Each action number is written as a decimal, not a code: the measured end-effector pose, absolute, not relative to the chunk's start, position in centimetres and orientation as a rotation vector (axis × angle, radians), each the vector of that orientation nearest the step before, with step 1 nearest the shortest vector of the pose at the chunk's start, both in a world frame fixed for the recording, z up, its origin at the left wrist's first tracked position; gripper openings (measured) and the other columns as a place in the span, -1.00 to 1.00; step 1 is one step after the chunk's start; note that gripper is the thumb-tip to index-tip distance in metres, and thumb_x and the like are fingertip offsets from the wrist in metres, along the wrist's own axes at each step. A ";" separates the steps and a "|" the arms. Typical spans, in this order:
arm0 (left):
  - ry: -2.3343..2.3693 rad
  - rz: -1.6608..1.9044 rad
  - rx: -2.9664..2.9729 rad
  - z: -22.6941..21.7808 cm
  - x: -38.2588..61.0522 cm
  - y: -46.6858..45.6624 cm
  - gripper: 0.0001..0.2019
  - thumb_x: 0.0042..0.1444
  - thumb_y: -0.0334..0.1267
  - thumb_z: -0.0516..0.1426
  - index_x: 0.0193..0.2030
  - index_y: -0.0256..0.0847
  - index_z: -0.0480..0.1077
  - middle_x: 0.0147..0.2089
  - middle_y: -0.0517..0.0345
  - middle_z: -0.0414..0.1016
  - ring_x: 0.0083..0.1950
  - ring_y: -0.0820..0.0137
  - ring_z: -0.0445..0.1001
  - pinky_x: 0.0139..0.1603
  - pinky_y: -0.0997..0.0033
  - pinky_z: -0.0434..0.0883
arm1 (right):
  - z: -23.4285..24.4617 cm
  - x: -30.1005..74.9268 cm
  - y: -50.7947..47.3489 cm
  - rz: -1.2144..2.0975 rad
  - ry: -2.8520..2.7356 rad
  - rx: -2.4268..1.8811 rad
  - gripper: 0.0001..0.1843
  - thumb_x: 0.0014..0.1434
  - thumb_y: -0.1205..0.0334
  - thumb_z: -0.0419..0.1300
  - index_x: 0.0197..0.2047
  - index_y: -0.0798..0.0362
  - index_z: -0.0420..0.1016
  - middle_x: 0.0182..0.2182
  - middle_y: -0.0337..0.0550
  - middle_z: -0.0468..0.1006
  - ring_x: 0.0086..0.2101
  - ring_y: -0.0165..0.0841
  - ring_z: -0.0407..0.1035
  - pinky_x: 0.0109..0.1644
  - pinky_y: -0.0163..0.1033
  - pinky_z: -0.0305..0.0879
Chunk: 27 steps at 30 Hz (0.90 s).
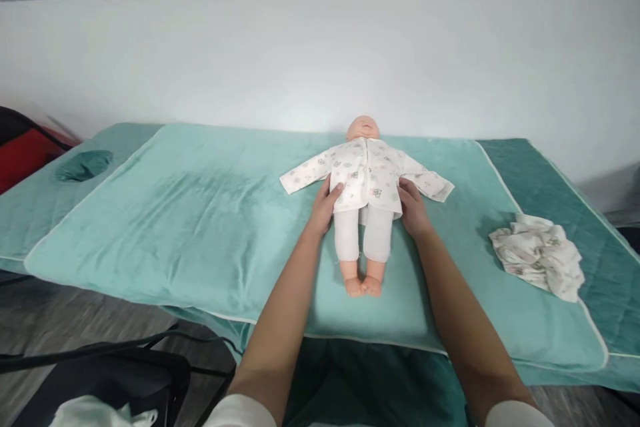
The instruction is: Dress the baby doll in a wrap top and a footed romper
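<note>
A baby doll [377, 240] lies on its back on the green bed cover, its head toward the wall and its feet toward me. It wears a white printed baby shirt [353, 170] with the sleeves spread to both sides, and white covering on the legs. At the shirt's left side near the hem, my left hand [324, 207] is closed on the edge, thumb on top. My right hand [413, 207] grips the opposite side at about the same height. Some fingers of both hands are hidden beside or under the shirt.
A crumpled white printed cloth [540, 257] lies to the right on the green bed cover [200, 213]. The massage bed has a face hole [85, 165] at its left end. A black chair [120, 380] with a pale cloth on it stands at lower left. A white wall [250, 53] runs behind.
</note>
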<state>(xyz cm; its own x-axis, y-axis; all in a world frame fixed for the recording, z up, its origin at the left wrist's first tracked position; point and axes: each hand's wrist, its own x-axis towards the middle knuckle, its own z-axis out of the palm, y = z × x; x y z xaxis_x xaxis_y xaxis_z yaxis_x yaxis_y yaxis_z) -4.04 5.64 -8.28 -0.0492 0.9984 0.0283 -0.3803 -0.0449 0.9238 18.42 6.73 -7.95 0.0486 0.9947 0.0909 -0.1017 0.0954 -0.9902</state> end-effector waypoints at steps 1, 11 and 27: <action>0.929 1.434 0.914 -8.4 -4.1 5.6 -0.43 0.18 -0.06 0.28 0.33 -0.04 0.38 0.42 0.07 0.38 0.44 0.12 0.35 0.44 0.05 0.34 | -8.0 18.4 6.7 1.153 -1.150 -1.082 -0.57 0.09 -0.14 0.28 -0.05 -0.11 0.40 -0.08 -0.20 0.63 -0.09 -0.20 0.52 -0.05 -0.12 0.41; 1.239 1.517 0.868 -9.0 -5.5 4.9 -0.62 0.24 -0.03 0.20 0.10 -0.17 0.43 0.13 -0.06 0.57 0.05 0.25 0.60 0.10 0.17 0.54 | -8.1 18.9 4.9 0.984 -1.149 -1.137 -0.59 0.12 -0.06 0.31 -0.04 -0.01 0.46 -0.15 -0.16 0.62 -0.15 -0.26 0.50 0.00 -0.09 0.42; 2.405 1.019 1.649 -9.7 -11.6 6.3 -0.67 0.19 -0.37 0.10 0.07 -0.18 0.53 -0.16 -0.03 0.60 0.00 0.11 0.49 0.09 0.14 0.38 | -9.2 19.7 -0.5 0.502 -1.699 -1.339 -0.87 0.25 0.16 0.18 -0.18 -0.02 0.51 -0.28 -0.13 0.55 -0.24 -0.25 0.44 -0.09 -0.07 0.41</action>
<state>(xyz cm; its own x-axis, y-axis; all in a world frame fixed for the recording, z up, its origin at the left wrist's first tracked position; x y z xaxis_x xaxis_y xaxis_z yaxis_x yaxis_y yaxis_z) -11.64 6.27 -9.68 -0.4292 0.8479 0.3110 0.8133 0.2131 0.5415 19.73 -0.50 -9.24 -0.0214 0.9203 0.3906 0.5604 0.3346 -0.7576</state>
